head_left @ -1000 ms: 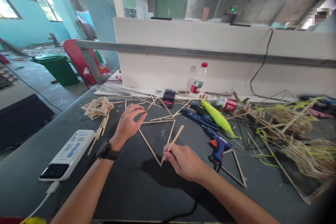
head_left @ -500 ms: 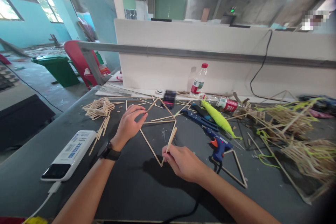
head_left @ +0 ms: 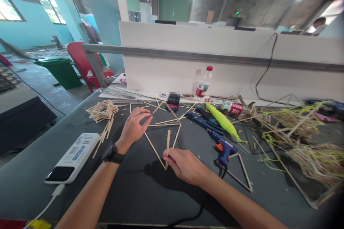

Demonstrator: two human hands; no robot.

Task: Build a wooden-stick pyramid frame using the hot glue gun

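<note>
My left hand (head_left: 135, 125), with a dark watch on its wrist, has thumb and fingers closed in a pinch on a slanting stick of a thin wooden stick frame (head_left: 155, 148). This frame is made of joined triangles, one pointing toward me and one rising away at the back. In my right hand (head_left: 186, 164) is a short wooden stick (head_left: 168, 139), gripped between thumb and fingers and standing nearly upright. Its lower end is close to the frame's near corner; whether they touch I cannot tell.
A blue glue gun (head_left: 224, 148) lies right of my right hand, beside a stick triangle (head_left: 244, 171). Left are a white power bank (head_left: 76, 155) and a stick pile (head_left: 103, 110). Yellow-green cord (head_left: 223, 120), bottles (head_left: 204, 83) and tangled sticks (head_left: 317, 161) sit farther right.
The stick in my right hand has tilted from leaning right to nearly upright, its top moving left. My right hand has shifted slightly left and down. My left hand keeps its pinch.
</note>
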